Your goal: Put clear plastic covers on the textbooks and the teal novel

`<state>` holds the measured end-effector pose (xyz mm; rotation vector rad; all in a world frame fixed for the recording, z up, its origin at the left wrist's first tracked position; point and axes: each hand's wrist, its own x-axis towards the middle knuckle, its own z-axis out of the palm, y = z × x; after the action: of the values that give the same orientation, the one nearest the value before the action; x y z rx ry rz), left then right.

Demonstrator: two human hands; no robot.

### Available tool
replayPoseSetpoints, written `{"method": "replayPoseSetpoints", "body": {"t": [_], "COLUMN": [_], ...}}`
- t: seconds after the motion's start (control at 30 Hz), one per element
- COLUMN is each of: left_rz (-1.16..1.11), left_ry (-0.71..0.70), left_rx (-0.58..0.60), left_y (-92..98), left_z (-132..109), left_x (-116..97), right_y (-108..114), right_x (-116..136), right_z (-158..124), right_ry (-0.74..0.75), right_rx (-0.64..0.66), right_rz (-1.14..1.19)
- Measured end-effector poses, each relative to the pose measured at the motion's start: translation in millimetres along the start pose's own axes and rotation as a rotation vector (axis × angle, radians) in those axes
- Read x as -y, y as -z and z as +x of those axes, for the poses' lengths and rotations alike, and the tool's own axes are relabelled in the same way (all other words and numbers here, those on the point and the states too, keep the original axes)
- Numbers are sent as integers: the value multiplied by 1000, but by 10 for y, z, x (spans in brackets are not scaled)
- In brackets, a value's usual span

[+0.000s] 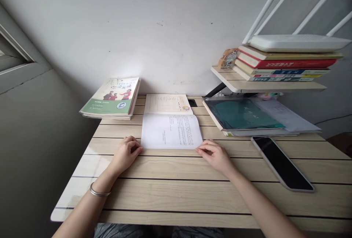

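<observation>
An open book with printed white pages lies flat in the middle of a light wooden desk. My left hand rests at the book's near left corner with its fingers curled, fingertips touching the page edge. A silver bracelet sits on that wrist. At the near right corner my right hand pinches the edge of the near page between its fingertips.
A stack of green-covered books lies at the back left. A teal folder on papers sits at the back right, under a small shelf stacked with books and a white device. A dark phone lies on the right.
</observation>
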<state>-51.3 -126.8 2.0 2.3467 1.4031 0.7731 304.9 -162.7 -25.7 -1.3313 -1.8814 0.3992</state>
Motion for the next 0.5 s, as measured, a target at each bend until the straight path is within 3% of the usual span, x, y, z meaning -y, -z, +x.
{"method": "replayPoseSetpoints", "body": {"t": [0.2,0.5], "left_rz": [10,86], "left_ry": [99,169], "left_rx": [52,27], "left_y": [-11,-63], "left_z": [21,32], "left_x": [-39,-74], "right_y": [-46,-89], "right_x": [-26,-69], "right_z": [19,57], "right_ry": [-138,-246], "right_rx": [-32,-70], "right_rz": [48,10]}}
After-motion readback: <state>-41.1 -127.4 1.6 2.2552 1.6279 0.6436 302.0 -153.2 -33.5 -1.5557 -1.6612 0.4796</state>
